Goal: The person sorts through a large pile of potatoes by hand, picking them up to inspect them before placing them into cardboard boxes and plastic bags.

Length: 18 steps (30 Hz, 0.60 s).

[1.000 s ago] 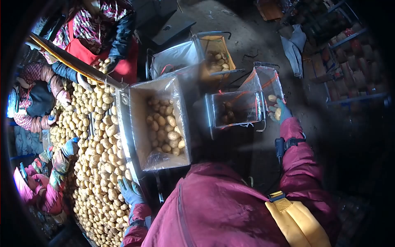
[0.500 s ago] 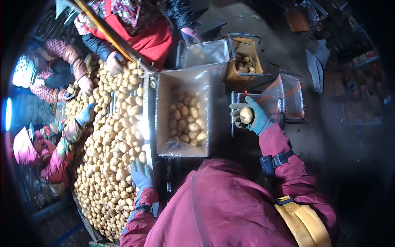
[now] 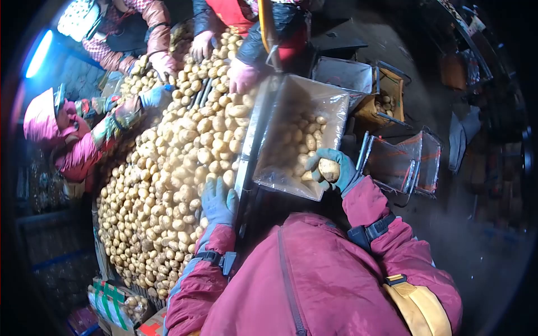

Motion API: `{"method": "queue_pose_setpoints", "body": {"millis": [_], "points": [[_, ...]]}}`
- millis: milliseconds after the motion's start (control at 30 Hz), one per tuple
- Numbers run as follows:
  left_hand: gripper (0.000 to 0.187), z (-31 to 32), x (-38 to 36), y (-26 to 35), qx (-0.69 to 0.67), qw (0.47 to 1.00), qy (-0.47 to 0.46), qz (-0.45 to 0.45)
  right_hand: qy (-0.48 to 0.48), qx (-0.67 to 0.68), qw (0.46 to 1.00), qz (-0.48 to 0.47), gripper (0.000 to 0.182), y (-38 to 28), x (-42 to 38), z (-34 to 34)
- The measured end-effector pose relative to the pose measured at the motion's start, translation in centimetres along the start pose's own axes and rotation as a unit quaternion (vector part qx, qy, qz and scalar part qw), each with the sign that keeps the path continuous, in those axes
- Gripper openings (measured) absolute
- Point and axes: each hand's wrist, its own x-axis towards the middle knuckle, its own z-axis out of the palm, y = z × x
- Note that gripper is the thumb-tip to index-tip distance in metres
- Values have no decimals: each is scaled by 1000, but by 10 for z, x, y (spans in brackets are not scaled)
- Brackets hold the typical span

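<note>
My right hand point(image 3: 346, 171), in a blue-green glove, grips a single potato point(image 3: 328, 169) over the near right corner of a plastic-lined box point(image 3: 334, 131). More potatoes point(image 3: 307, 137) lie inside that box. On the left, my left hand point(image 3: 217, 203) lies with fingers stretched out on the broad potato pile point(image 3: 162, 185), close to the metal edge rail point(image 3: 246, 159) of the sorting table. The rail runs between the pile and the box.
Across the pile, co-workers' gloved hands point(image 3: 244, 75) reach among the potatoes. Farther right stand a yellow crate point(image 3: 395, 89) with potatoes and a clear-lined frame point(image 3: 395, 162). A taped carton point(image 3: 109, 305) sits at the lower left.
My right hand has carried the potato from beside the box to its near corner. The view has turned, and a co-worker's hand now reaches onto the pile near the rail.
</note>
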Motion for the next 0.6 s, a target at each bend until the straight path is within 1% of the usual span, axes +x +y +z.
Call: {"method": "queue_pose_setpoints", "body": {"millis": [33,67,100,167,233,300,333,367,400,433,467,500,533,567,600], "points": [[61,1,0,-1,-3,1000,7,-1,-7,31,999,38,34,2,5,2],[61,1,0,-1,-13,1000,7,-4,39,3,998,47,37,5,7,11],[61,-1,0,1,-22,1000,8,-9,42,33,995,80,36,13,13,5],[61,-4,-2,2,0,1000,11,-10,68,25,993,94,36,10,12,17],[63,-3,-1,-2,-71,997,10,-22,94,-36,989,104,38,10,18,22],[64,-5,-3,-7,-76,997,11,-28,96,-109,986,85,41,6,27,23],[63,-7,-4,-11,-117,992,12,-39,76,-104,990,53,43,11,35,19],[62,-9,-4,-15,-160,986,15,-48,60,-130,989,40,44,6,42,18],[62,-15,-6,-18,-182,981,27,-59,81,-138,986,37,45,3,51,20],[61,-24,-8,-22,-207,975,39,-66,35,-131,990,24,43,2,65,6],[63,-35,-10,-31,-202,976,55,-59,53,-137,989,-5,37,-4,75,9],[64,-42,-15,-45,-184,977,79,-76,10,-188,977,-95,31,-7,87,2],[64,-51,-22,-61,-166,977,103,-91,29,-268,951,-149,33,-9,104,-12],[65,-60,-29,-78,-148,975,125,-106,21,-281,944,-168,34,-13,123,-33],[65,-70,-39,-99,-120,972,139,-146,57,-267,953,-132,33,-19,131,-30]]}}
